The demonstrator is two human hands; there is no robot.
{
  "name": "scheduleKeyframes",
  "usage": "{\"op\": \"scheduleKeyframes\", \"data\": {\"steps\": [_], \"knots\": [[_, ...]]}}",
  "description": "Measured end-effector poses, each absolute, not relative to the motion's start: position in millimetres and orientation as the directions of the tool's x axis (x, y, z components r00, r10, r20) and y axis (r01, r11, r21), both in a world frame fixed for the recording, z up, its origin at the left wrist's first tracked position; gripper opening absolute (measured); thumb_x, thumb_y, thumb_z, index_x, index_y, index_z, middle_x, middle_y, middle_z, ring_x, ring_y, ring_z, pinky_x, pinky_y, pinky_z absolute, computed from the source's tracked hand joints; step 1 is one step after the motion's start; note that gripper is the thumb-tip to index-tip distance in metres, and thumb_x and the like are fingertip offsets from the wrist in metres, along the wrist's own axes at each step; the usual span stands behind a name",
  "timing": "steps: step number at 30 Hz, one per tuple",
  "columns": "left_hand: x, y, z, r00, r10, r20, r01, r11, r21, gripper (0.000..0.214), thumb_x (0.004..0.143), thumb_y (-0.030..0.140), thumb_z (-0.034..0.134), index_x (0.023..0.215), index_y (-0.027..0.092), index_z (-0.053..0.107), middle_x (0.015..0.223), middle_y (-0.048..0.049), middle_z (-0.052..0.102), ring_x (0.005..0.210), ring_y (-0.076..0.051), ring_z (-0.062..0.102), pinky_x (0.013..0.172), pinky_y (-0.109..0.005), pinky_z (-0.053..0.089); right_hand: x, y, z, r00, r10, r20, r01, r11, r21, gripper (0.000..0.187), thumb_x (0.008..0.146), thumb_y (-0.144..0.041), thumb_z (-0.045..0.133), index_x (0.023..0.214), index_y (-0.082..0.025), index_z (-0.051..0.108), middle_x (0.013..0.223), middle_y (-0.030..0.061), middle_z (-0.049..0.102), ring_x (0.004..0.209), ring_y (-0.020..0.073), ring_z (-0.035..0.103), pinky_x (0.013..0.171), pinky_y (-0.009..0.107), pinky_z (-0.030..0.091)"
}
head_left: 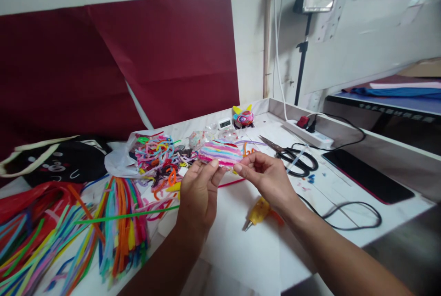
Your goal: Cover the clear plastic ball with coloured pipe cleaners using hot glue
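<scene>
The single head-worn camera looked forward and down from close above the left hand (200,190) and right hand (264,175), across the table (324,195) toward the wall (251,34).

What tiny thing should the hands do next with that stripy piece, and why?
Maybe the right hand should gently press along the near edge of the striped piece, while the left hand keeps it steady. I'd pick that because the right thumb is already at one end of that edge, and the left hand supports the other side.
</scene>
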State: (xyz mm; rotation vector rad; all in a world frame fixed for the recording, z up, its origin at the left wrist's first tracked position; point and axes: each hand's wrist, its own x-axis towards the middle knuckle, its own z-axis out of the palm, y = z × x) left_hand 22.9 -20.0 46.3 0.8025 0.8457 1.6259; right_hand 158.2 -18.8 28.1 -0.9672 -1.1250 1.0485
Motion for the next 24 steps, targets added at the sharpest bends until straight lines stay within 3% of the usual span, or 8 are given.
{"op": "scheduleKeyframes", "data": {"steps": [5, 13, 24], "knots": [[21.4, -20.7, 49.7, -0.192, 0.978, 0.075, -0.521, -0.167, 0.837, 0.023, 0.063, 0.017, 0.079, 0.065, 0.020, 0.057, 0.079, 0.0008, 0.065, 0.078, -0.013, 0.064, 0.076, -0.023, 0.056, 159.3, -19.2, 35.5, 0.079, 0.983, 0.168, -0.232, 0.182, -0.955, 0.037, 0.052, -0.042, 0.088, 0.066, -0.016, 0.066, 0.058, -0.0024, 0.059, 0.053, 0.0094, 0.048, 0.051, 0.023, 0.037], [20.5, -24.4, 54.6, -0.177, 0.983, 0.058, -0.574, -0.151, 0.805, 0.022, 0.060, 0.015, 0.082, 0.064, 0.019, 0.060, 0.075, 0.0017, 0.064, 0.073, -0.011, 0.062, 0.074, -0.022, 0.056, 161.0, -23.2, 37.6, 0.044, 0.990, 0.138, -0.299, 0.144, -0.943, 0.035, 0.051, -0.038, 0.089, 0.069, -0.017, 0.067, 0.060, -0.0020, 0.062, 0.054, 0.0094, 0.048, 0.051, 0.022, 0.036], [21.5, -27.4, 58.8, -0.173, 0.981, 0.091, -0.549, -0.173, 0.818, 0.021, 0.063, 0.017, 0.081, 0.070, 0.020, 0.061, 0.080, 0.0013, 0.065, 0.081, -0.014, 0.064, 0.079, -0.026, 0.056, 161.5, -28.2, 45.8, 0.115, 0.989, 0.096, -0.230, 0.121, -0.966, 0.040, 0.047, -0.037, 0.091, 0.065, -0.016, 0.062, 0.054, -0.0041, 0.057, 0.049, 0.0072, 0.040, 0.047, 0.021, 0.028]]}}
